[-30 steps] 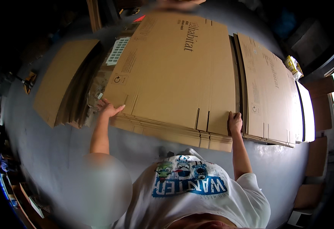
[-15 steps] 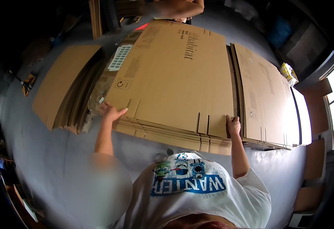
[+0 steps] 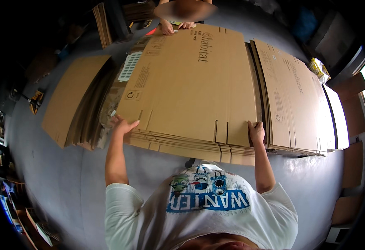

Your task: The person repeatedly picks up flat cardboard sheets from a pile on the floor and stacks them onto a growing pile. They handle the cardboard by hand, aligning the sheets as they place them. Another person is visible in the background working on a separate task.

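My hands rest on matt brown corrugated cardboard sheets (image 3: pixel 191 83); the grey floor (image 3: pixel 66 175) looks smooth, faintly glossy.

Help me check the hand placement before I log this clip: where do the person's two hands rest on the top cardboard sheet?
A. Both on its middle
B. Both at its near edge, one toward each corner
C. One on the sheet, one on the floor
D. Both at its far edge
B: the left hand and the right hand both lie on the near edge of the top cardboard sheet, one toward each corner.
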Available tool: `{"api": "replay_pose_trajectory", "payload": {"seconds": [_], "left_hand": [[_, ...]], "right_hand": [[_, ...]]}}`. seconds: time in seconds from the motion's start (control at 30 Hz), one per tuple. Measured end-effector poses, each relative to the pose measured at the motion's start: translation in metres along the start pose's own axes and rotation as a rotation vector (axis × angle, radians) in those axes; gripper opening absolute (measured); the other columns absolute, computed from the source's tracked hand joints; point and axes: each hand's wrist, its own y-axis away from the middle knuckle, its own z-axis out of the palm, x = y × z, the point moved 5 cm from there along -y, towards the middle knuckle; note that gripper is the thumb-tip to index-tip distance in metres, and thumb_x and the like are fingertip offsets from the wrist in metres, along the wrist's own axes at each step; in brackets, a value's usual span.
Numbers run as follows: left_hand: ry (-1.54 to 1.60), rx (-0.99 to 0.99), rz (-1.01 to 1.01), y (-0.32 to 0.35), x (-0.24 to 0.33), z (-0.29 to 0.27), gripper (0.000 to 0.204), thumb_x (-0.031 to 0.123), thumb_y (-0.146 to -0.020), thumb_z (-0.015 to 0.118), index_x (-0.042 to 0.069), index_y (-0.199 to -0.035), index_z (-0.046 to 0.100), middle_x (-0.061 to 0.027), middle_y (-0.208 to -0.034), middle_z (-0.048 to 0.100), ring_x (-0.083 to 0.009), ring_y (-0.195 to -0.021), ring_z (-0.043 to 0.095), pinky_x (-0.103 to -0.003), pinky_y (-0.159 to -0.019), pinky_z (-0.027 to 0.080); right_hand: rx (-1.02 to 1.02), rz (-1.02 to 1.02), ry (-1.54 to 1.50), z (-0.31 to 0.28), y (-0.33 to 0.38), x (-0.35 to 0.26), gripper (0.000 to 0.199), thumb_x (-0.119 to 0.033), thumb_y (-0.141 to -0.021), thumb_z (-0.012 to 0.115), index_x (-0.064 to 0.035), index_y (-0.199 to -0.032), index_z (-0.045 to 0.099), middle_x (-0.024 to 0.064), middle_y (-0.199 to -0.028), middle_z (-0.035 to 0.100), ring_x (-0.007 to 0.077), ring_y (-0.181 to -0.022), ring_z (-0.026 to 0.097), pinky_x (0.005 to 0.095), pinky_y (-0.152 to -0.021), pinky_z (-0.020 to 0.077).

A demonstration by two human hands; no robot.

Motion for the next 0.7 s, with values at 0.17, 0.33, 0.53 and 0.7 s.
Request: {"api": "replay_pose_trajectory", "payload": {"seconds": [0.17,0.33,0.53,0.7], "left_hand": [[0.071,-0.032,-0.073,0.01,0.013,-0.007,0.103,0.074,-0.067,0.054,0.011,-0.142,0.024,-0.027,-0.146,0.006,-0.0497,-0.133,-0.003,-0.06,-0.106,0.012],[0.078,0.041,-0.081,0.002,0.002,0.0,0.116,0.074,-0.064,0.058,-0.001,-0.141,0.014,-0.0282,-0.146,0.004,-0.0491,-0.133,-0.002,-0.058,-0.106,0.017],[0.097,0.014,-0.143,-0.005,-0.001,0.006,0.128,0.074,-0.06,0.062,-0.008,-0.139,0.005,-0.0281,-0.145,0.0,-0.0493,-0.133,0.003,-0.056,-0.106,0.021],[0.077,0.009,-0.157,-0.004,-0.002,0.006,0.128,0.075,-0.06,0.061,-0.008,-0.139,0.005,-0.0281,-0.145,-0.001,-0.0496,-0.133,0.003,-0.055,-0.106,0.022]], "right_hand": [[0.017,0.017,0.03,-0.002,-0.001,0.005,0.062,-0.055,-0.076,0.062,0.0008,-0.1,0.05,0.0278,-0.089,0.061,0.0428,-0.087,0.059,0.0466,-0.077,0.047],[0.017,0.018,0.041,-0.001,0.0,0.002,0.06,-0.055,-0.076,0.062,-0.001,-0.099,0.05,0.0262,-0.09,0.062,0.0422,-0.088,0.059,0.0469,-0.076,0.0472],[0.021,0.009,0.052,0.001,-0.001,0.006,0.06,-0.056,-0.076,0.061,-0.0027,-0.099,0.049,0.025,-0.091,0.062,0.0419,-0.088,0.059,0.047,-0.075,0.0472],[0.016,0.016,0.047,-0.001,0.002,0.002,0.061,-0.055,-0.076,0.061,-0.0005,-0.099,0.05,0.0266,-0.089,0.062,0.0428,-0.087,0.059,0.0465,-0.076,0.0471]]}}
